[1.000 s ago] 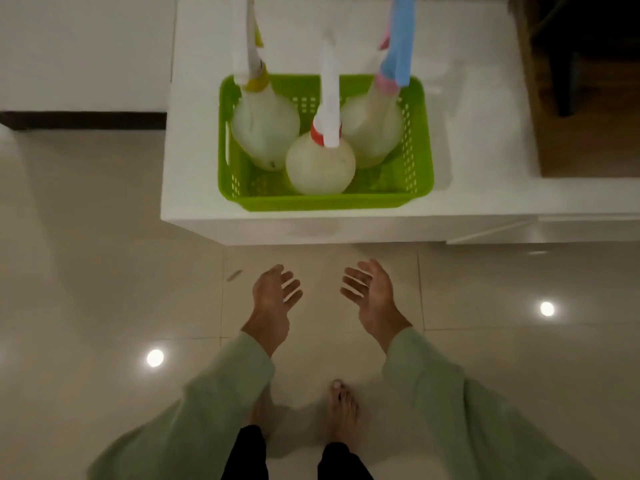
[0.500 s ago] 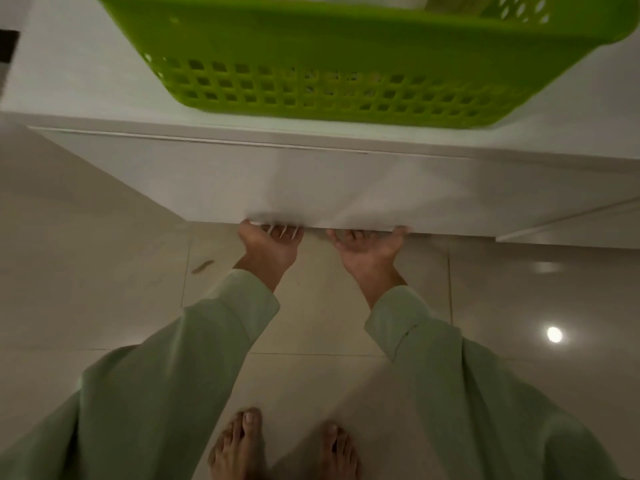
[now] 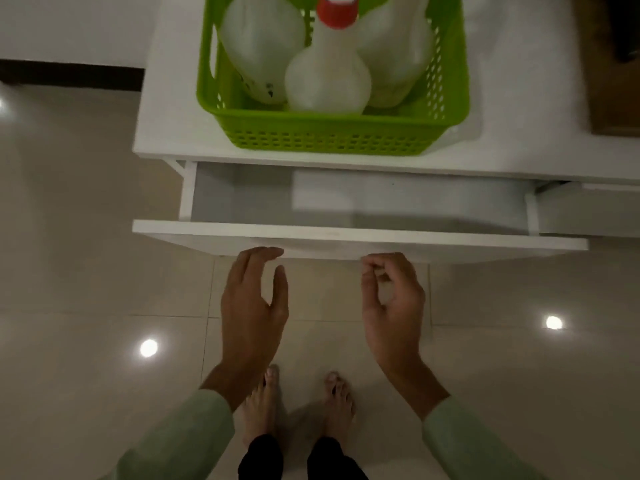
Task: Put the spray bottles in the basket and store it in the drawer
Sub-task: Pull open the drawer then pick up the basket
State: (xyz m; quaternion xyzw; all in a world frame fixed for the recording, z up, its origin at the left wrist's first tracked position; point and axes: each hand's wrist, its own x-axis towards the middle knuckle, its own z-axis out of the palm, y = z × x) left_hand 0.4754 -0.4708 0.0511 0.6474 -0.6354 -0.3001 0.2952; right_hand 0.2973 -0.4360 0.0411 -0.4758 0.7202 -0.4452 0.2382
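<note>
A green perforated basket (image 3: pixel 332 135) stands on the white cabinet top (image 3: pixel 166 116) with three translucent white spray bottles upright in it. The front bottle (image 3: pixel 327 81) has a red collar; the left bottle (image 3: pixel 258 46) and the right bottle (image 3: pixel 394 46) stand behind it, their heads cut off by the frame. Below the top, the white drawer (image 3: pixel 346 235) is pulled out and its inside looks bare. My left hand (image 3: pixel 254 306) and my right hand (image 3: pixel 393 306) hover just below the drawer front, fingers apart or loosely curled, holding nothing.
Glossy beige floor tiles (image 3: pixel 86 271) with light reflections lie all around. My bare feet (image 3: pixel 298 407) stand right below the hands. A second drawer front (image 3: pixel 588 213) sits shut to the right. A dark wooden surface (image 3: pixel 609 81) borders the cabinet at the right.
Both hands were gripping under the shut drawer front; the drawer has since been pulled out and the hands have come off its edge. My head has risen, so the bottles show again.
</note>
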